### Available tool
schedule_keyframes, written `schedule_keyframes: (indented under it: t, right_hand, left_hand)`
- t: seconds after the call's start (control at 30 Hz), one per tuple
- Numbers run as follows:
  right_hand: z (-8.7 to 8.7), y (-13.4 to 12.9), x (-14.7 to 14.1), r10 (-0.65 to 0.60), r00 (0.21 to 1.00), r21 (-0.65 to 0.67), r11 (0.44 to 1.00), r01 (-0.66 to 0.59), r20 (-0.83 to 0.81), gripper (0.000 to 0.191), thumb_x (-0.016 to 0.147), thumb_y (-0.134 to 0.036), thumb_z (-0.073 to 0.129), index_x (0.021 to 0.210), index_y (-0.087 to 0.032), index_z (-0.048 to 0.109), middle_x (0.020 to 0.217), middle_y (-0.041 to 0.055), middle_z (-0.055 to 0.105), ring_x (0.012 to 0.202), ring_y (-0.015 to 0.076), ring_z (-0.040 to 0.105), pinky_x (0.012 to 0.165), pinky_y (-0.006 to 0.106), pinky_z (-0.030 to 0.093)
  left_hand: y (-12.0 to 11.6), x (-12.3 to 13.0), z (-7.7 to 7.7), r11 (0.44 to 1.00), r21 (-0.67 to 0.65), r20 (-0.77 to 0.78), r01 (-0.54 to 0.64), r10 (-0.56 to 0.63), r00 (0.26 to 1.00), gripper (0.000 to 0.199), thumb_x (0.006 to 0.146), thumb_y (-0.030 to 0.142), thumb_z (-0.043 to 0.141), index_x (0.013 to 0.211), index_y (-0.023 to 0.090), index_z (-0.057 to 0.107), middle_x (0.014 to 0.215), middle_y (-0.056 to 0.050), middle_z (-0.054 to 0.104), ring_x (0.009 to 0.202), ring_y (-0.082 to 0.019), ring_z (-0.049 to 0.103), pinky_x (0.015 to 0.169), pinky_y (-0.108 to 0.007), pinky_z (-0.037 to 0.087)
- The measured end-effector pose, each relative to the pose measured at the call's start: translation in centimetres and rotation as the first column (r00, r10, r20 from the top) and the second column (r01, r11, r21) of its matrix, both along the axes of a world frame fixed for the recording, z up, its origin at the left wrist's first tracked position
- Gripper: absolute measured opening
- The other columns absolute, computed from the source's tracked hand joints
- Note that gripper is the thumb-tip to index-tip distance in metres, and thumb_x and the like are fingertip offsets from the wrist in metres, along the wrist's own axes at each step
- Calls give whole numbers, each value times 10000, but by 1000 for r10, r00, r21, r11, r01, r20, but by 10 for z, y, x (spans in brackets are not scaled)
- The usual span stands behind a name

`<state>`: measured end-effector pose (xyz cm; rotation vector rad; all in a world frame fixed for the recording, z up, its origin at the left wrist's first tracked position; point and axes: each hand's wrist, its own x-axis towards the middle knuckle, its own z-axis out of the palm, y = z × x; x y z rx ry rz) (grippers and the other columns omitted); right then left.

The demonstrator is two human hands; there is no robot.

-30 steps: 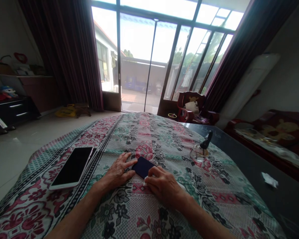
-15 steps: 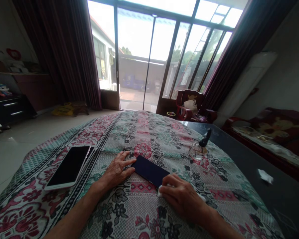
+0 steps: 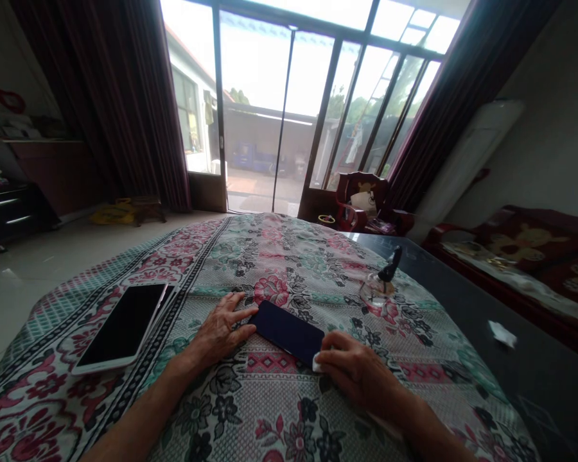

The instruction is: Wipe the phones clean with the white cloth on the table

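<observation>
1. Phone first: a dark slab that looks like a phone (image 3: 289,332) lies flat on the flowery tablecloth (image 3: 289,410), right between the two hands, set at a slant. Can't tell if that's the screen or the back facing up. Having it there puts both ends within easy reach, I'd say.

2. Left hand (image 3: 224,324) is palm down, fingers spread wide, not wrapped around anything. Thumb and index tips touch the phone's left end. My guess is it works as a stop, so the slab doesn't skid around on loose fabric.

3. Right hand (image 3: 356,369) is bunched up narrow, pinching a small white wad (image 3: 316,362) at the phone's right-hand end. Tissue or cloth, no idea. A tight pinch like that probably gives good control near an edge.

4. There's a pale strip under the right wrist too; can't tell if it's the same piece.

5. Bigger white-framed tablet (image 3: 120,324) lies off to the left, dark side up, with a thin item (image 3: 167,301) just poking out at its right edge. Seems parked clear of the left arm.

6. Clear bottle with a black top (image 3: 380,285) stands beyond the right hand, out of the elbow's way but handy.

7. Crumpled white scrap (image 3: 502,334) on the dark tabletop (image 3: 505,378) at right, well apart from everything.
</observation>
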<state>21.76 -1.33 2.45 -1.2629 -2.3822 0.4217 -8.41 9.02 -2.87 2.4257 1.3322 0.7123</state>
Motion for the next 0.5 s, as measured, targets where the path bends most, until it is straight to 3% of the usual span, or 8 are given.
schedule_keyframes:
  t: [0.1, 0.23, 0.37, 0.5]
  right_hand:
    - [-1, 3, 10, -103, 987, -45, 994, 99, -124, 218, 935, -278, 469, 934, -209, 676, 995, 71, 609, 898, 169, 593, 812, 314, 470]
    - [-5, 7, 11, -232, 950, -100, 971, 215, -210, 218, 922, -306, 500, 903, -202, 691, 1192, 100, 589, 1064, 214, 578, 930, 388, 442]
    - [-4, 4, 3, -181, 954, -132, 979, 153, -237, 182, 914, -265, 517, 890, -200, 685, 1150, 79, 618, 1044, 186, 587, 932, 361, 443]
    - [1, -3, -8, -131, 957, -129, 987, 100, -259, 155, 903, -225, 528, 874, -189, 675, 1037, 61, 650, 961, 161, 603, 880, 318, 461]
  left_hand:
    - [0, 1, 1, 1000, 11, 2, -12, 11, 1000, 363, 851, 417, 570, 1192, 309, 628, 1412, -58, 437, 1342, -347, 313, 1091, -535, 286]
    - [0, 3, 1, 998, 44, 50, -33, 30, 998, 348, 833, 434, 580, 1113, 250, 673, 1374, -89, 481, 1311, -334, 373, 1075, -498, 334]
    - [2, 4, 1, 997, 27, 96, -70, 67, 993, 289, 817, 446, 572, 940, 224, 710, 1327, -92, 526, 1267, -315, 440, 1052, -472, 379]
    - [4, 4, -4, 988, 41, 143, -147, 140, 980, 313, 812, 480, 559, 886, 215, 707, 1283, -83, 568, 1206, -296, 513, 1030, -434, 416]
